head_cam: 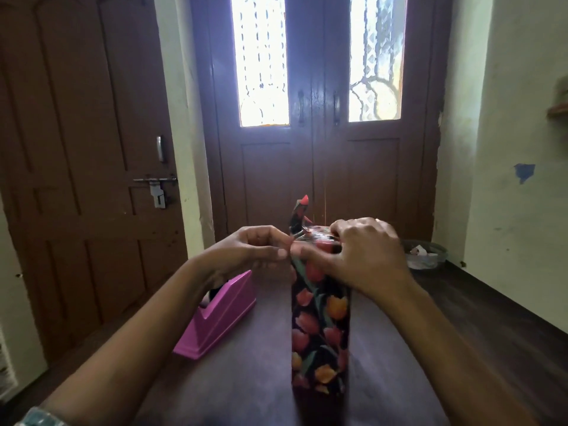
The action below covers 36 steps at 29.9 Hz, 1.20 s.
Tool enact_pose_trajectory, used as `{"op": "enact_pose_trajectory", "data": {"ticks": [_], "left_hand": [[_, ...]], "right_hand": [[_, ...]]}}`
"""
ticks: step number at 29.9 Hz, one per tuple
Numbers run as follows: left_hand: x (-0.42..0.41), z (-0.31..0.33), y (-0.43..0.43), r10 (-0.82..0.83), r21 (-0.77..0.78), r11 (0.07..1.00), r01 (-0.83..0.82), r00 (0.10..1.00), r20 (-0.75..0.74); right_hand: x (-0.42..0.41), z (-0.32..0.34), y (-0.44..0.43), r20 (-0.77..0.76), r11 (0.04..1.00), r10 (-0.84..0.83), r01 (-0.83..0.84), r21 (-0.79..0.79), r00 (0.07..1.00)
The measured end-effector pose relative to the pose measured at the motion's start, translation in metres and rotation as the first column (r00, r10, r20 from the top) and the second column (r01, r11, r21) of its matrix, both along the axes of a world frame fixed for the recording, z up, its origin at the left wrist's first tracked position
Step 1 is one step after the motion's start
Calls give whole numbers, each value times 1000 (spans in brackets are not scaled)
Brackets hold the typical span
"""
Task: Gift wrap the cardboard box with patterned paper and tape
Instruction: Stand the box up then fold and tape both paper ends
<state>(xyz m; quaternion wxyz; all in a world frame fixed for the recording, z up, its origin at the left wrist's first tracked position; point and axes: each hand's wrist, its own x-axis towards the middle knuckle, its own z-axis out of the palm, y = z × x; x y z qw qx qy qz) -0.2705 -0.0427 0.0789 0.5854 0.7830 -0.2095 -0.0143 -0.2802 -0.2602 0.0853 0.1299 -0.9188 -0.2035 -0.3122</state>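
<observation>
The box [319, 327] stands upright on its end at the middle of the dark table [430, 348], directly in front of the person. The patterned paper [316, 364], black with red and orange tulips, covers all of its visible faces. At the top end the paper is only partly folded down: one pointed flap [299, 215] stands up at the far left corner.

The left hand [252, 250] is at the upper left edge of the box, with thumb and fingertips closed in a pinch on the paper at that edge. The right hand [365, 256] lies over the top end. Its fingers are curled down onto the folded paper and its thumb reaches across the near face to just beside the left thumb, so the hand clamps the paper against the box. A wristband [40, 418] shows on the left forearm at the frame's lower edge.

A pink tape dispenser [219, 315] sits on the table just left of the box, not touching it and partly behind the left forearm. A shallow bowl [425, 255] holding paper scraps stands well apart at the far right of the table. Behind the table is a brown double door [319, 167] with two glazed panels, and a single brown door [76, 149] with a latch stands to the left.
</observation>
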Motion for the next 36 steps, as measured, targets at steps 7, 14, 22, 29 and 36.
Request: {"op": "enact_pose_trajectory", "data": {"ticks": [7,14,22,29,36], "left_hand": [[4,-1,-15,214,-83,975,-208,975,63],[9,2,-23,6,27,1000,-8,997,81],[-1,7,-32,181,-35,983,-179,939,292],[-13,15,-30,146,-30,989,-143,960,238],[-4,9,-36,179,-55,984,-170,924,339]], "right_hand": [[6,-5,-4,-61,990,135,-137,-29,989],[41,-4,-44,-394,882,470,-427,197,790],[43,-19,-29,-151,790,552,-457,408,820],[34,-17,-2,94,518,652,-533,668,752],[42,4,7,132,537,548,-468,701,826]]}}
